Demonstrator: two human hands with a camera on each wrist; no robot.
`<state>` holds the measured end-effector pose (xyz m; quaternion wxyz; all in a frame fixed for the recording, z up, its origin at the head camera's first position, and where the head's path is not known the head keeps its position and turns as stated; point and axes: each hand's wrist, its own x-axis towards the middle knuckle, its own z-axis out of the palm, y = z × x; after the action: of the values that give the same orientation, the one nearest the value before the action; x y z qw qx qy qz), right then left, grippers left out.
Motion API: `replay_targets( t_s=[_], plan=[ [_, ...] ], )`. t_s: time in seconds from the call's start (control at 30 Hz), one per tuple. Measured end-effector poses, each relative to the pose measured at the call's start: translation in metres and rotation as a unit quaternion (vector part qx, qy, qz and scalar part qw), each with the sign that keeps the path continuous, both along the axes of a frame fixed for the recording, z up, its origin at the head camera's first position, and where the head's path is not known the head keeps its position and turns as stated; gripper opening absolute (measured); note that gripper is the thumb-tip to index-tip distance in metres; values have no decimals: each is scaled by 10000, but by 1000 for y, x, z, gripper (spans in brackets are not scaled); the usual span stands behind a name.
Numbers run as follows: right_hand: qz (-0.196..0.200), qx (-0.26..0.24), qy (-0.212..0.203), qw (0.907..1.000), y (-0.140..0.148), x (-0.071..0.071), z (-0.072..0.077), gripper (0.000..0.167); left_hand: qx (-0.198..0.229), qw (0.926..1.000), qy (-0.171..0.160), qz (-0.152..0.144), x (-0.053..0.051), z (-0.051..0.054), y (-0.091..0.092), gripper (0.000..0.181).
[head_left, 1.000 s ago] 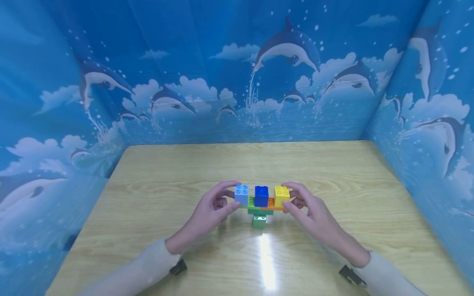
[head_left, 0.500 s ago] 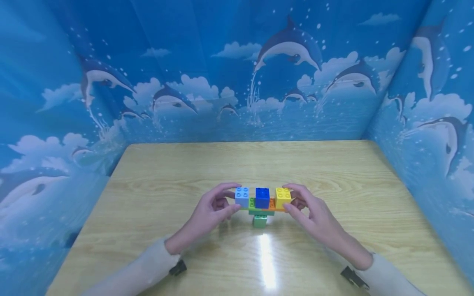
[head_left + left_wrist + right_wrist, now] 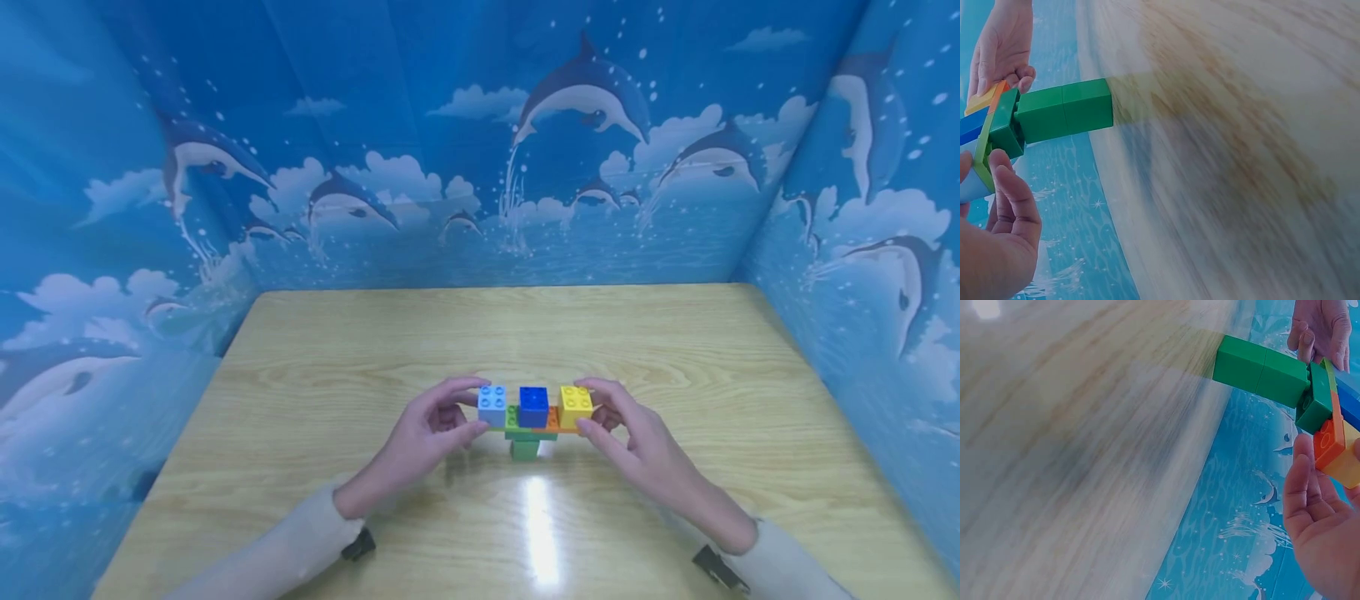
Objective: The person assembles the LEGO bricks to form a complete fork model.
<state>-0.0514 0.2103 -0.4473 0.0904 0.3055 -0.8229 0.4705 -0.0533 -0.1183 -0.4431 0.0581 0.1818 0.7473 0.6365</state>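
A toy-brick structure stands upright on the table between my hands. Its foot is a column of two green bricks [image 3: 1063,109], under a wider dark green brick [image 3: 1315,400]. Across that lie a lime-green piece [image 3: 512,415] and an orange piece [image 3: 1329,445]. Light blue [image 3: 492,406], dark blue [image 3: 533,407] and yellow [image 3: 576,407] bricks sit in a row on top. My left hand [image 3: 435,425] pinches the light blue end between thumb and fingers. At the yellow end, my right hand [image 3: 637,433] grips likewise. Whether the dark green brick is fully seated on the column, I cannot tell.
The wood-grain table [image 3: 360,333] reflects a bright streak of light in front of the structure. Blue dolphin-print cloth [image 3: 420,150] hangs behind the table and along both sides.
Both hands have lowered the upper part slightly onto the green column. The column's top studs, visible before, are now covered.
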Motion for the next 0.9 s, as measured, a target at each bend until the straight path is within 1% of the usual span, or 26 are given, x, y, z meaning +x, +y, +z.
replay_targets(
  t_s=[0.2,0.3,0.47,0.7,0.77,0.9],
  plan=[
    [100,-18,200,9997,-1,0,-1,48,-48,10000,42,9,2,0,-2,55],
    [98,0,278,9996,0,0,-2,50,-91,9999,24,-42,2,2,-4,55],
    [147,-24,394,9991,0,0,-2,51,-123,9998,113,-134,1,3,-5,51],
    [168,-71,504,9986,-2,0,-1,56,-305,9992,241,-66,-1,2,-5,50],
    [167,-72,514,9985,-2,0,0,57,-309,9992,248,-79,-2,2,-5,49],
    [210,-41,397,9990,0,0,3,54,-349,9989,310,-103,-3,1,-6,49]
  ],
)
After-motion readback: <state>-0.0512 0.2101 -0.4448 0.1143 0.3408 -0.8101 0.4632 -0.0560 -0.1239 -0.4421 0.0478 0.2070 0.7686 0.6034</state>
